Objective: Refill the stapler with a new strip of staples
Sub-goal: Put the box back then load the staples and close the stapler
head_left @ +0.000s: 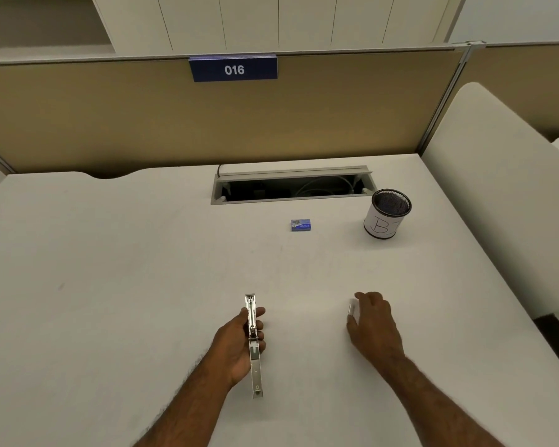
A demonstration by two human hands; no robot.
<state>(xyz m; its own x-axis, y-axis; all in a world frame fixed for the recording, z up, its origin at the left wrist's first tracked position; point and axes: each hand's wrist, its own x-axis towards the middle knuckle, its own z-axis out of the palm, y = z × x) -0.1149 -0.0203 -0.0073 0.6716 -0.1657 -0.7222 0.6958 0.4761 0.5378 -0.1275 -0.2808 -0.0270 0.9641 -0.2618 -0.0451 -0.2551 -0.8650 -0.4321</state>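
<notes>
My left hand (239, 340) grips a silver metal stapler (254, 346), swung fully open into one long bar that points away from me, with its channel facing up. About an arm's width to the right, my right hand (373, 327) hovers low over the white desk (110, 269) and pinches a short silvery strip of staples (353, 309) between thumb and fingers. A small blue staple box (301, 225) lies farther back near the desk's middle, apart from both hands.
A black mesh pen cup (388, 213) with a white paper label stands at the back right. An open cable tray (292, 185) is cut into the desk behind the box. A tan partition (207, 124) with a blue "016" sign closes the back; a white side panel (497, 188) bounds the right.
</notes>
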